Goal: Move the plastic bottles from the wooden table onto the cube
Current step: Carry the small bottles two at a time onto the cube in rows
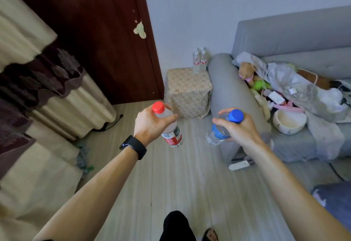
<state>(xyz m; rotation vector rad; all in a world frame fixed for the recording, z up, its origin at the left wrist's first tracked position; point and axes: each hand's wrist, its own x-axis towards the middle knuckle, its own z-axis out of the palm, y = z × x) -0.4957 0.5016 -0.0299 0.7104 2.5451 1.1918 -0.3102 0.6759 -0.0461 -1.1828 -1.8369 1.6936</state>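
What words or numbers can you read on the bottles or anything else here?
None can be read.
Red-capped bottle in the left hand: red label, print too blurred.
Blue-capped bottle in the right hand: blue label, too blurred.
Two bottles on the cube: red marks, too small.

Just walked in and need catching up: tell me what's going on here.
A person is carrying two plastic bottles toward the cloth-covered cube beside the grey sofa. The left hand holds a red-capped bottle; the right hand holds a blue-capped bottle. Two clear bottles already stand on the cube's far edge.
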